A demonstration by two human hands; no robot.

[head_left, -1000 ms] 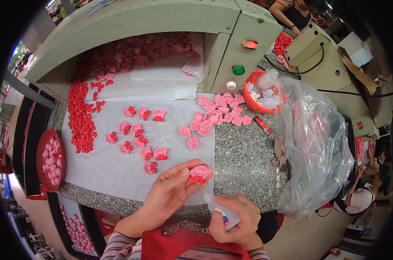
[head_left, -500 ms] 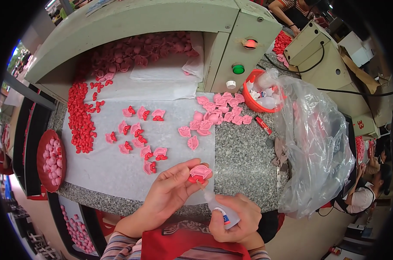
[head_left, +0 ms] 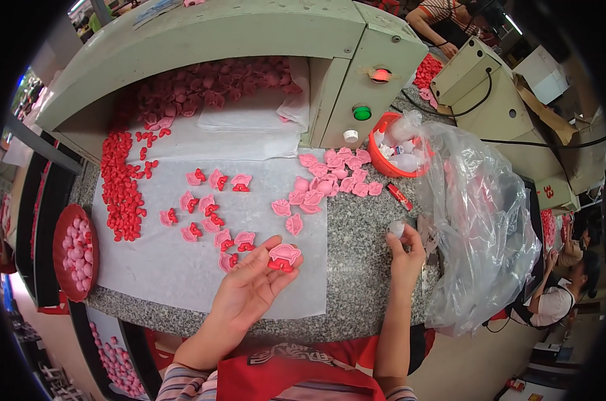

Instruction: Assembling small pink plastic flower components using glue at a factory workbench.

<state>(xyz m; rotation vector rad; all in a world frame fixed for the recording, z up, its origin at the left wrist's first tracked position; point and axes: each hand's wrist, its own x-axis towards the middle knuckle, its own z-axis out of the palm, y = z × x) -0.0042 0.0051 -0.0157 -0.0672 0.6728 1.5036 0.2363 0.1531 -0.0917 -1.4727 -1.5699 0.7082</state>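
Observation:
My left hand (head_left: 243, 294) is closed on a small pink shell-like piece (head_left: 285, 252) with a red bow-shaped part (head_left: 280, 265) at its lower edge, held above the white paper. Over the granite at the right, my right hand (head_left: 407, 257) has its thumb and fingers round a translucent white squeeze bottle (head_left: 396, 228); only part of the bottle shows. Beyond my left hand, several pink pieces with red bows (head_left: 241, 182) are spread on the paper (head_left: 163, 281). Plain pink pieces (head_left: 311, 197) are heaped farther right.
Loose red bows (head_left: 122, 194) lie along the paper's left side, by a red basket (head_left: 60, 271) of pink balls. A green machine (head_left: 249, 33) arches over more pieces. An orange bowl (head_left: 381, 160) of bottles, a red tube (head_left: 400, 196) and a plastic bag (head_left: 483, 227) are at right.
My right hand has carried the bottle away from the pink piece, forward and right over the granite. My left hand, still holding the piece, has shifted slightly left and forward.

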